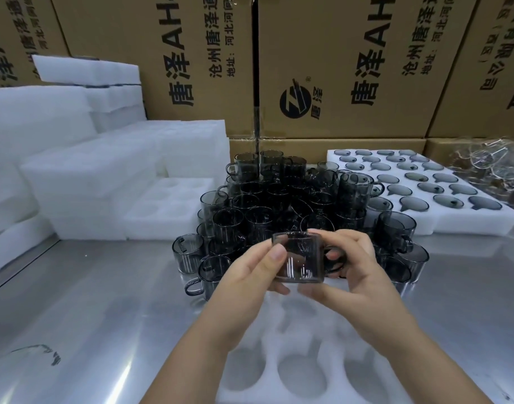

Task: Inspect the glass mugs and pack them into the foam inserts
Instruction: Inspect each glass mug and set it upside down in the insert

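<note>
We hold 1 smoky grey glass mug (300, 258) between 2 hands, raised above the near edge of the table (89, 301), a brushed steel sheet with soft glare. The mug is a straight-walled cylinder, glossy and see-through, upright with its loop handle turned to the right. Our left hand (250, 275) curls round the mug's left wall, thumb flat on the glass and fingers tucked beneath the base. Our right hand (357, 275) grips the handle side, 1 finger arched over the rim and the thumb under the base. Directly below lies a white foam insert (250, 371), soft and grainy, cut with rounded cavities. Just behind the mug stands a dense pile of matching mugs (279, 199), stacked in layers. To its right, a second foam tray (483, 225) has its teardrop-shaped pockets filled with dark glass. To the left sit an unfilled tray (168, 211) and tall stacks of white foam blocks (89, 170). Printed brown cardboard cartons (337, 68) form the wall behind, and a jumble of clear glassware (488, 164) lies far right.
</note>
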